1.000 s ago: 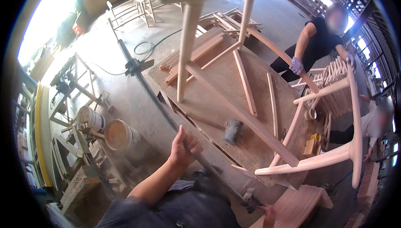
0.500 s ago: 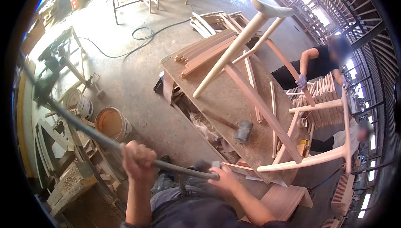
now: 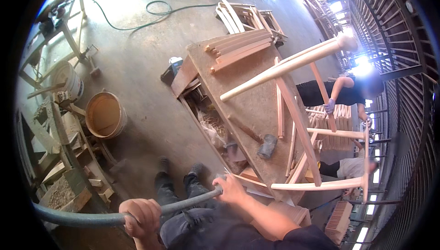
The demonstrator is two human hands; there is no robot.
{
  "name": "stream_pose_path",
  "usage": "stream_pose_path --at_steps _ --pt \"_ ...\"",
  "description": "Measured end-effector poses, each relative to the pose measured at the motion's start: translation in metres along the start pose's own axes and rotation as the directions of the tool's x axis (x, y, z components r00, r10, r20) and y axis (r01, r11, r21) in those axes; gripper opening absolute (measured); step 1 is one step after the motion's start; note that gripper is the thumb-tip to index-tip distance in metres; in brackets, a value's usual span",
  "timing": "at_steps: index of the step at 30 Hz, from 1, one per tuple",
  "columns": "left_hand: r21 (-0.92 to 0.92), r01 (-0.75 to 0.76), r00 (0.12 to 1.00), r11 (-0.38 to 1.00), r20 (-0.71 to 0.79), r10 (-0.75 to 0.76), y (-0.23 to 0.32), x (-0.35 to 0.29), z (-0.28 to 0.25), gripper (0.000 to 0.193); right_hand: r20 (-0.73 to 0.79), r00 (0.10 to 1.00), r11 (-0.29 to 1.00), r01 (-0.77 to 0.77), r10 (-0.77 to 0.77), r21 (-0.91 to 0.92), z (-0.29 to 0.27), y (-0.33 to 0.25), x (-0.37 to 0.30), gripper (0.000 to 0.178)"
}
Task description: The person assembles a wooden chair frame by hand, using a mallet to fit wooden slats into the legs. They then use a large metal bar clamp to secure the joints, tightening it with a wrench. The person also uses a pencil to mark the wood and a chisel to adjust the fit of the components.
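Grey bar (image 3: 103, 220) runs through left hand (image 3: 141, 214) into right hand (image 3: 232, 188), both gripping it.

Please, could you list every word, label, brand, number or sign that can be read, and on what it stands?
No text can be read.
Pale bucket at left: marks on its side, too small and blurred to read.
Grey bar in left hand and right hand: no lettering visible.

Green hose (image 3: 195, 6) looped on floor (image 3: 146, 67); open bucket (image 3: 122, 120) near wood pieces (image 3: 77, 203), left.
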State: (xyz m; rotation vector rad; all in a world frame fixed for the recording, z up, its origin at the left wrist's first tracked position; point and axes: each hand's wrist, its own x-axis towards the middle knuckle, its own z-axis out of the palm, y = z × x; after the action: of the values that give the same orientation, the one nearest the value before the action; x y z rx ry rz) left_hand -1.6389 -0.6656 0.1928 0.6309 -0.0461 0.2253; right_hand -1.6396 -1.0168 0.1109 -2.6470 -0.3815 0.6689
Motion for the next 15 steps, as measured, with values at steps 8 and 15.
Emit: stream_pose_path --at_steps 8,15 --pt "-0.148 0.211 0.976 0.966 -0.023 -0.217 -0.045 0.025 -0.036 0.046 0.115 0.963 0.970 -0.243 0.245 -0.029 0.010 0.005 -0.029 0.048" --pt "-0.323 0.228 0.961 0.918 -0.078 -0.266 -0.052 0.026 -0.052 0.036 0.165 0.946 0.960 -0.270 0.279 -0.075 0.006 0.012 -0.023 0.050"
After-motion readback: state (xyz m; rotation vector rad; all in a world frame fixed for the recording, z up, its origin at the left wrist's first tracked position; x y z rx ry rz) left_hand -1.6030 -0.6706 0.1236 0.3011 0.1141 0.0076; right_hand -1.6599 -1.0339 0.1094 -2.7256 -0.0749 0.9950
